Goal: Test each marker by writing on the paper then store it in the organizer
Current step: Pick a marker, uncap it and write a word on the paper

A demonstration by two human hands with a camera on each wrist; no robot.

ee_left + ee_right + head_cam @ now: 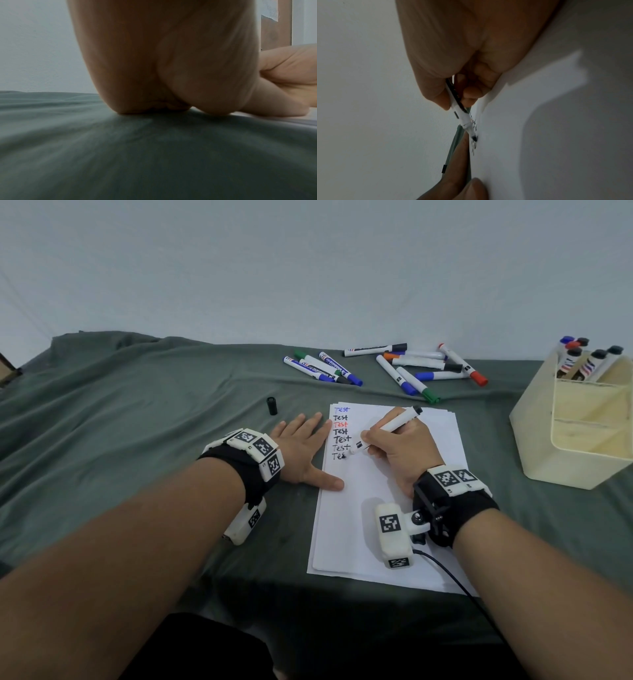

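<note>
Marker [388,429] pinched in the right hand [400,446], tip down on the paper [383,529], partway through the seventh "Test" by my reading. Left hand [301,451] lies flat with fingers spread, thumb over the sheet's near-left edge, pinning it. If that thumb lifts, the stroke could drag the sheet and smear wet ink. Cap [272,406] sits just beyond the left fingertips; a careless sweep might roll it away. Organizer [561,440] stands well off to the writing hand's right, bare cloth [120,422] between; loose markers [416,368] lie beyond the paper
</note>
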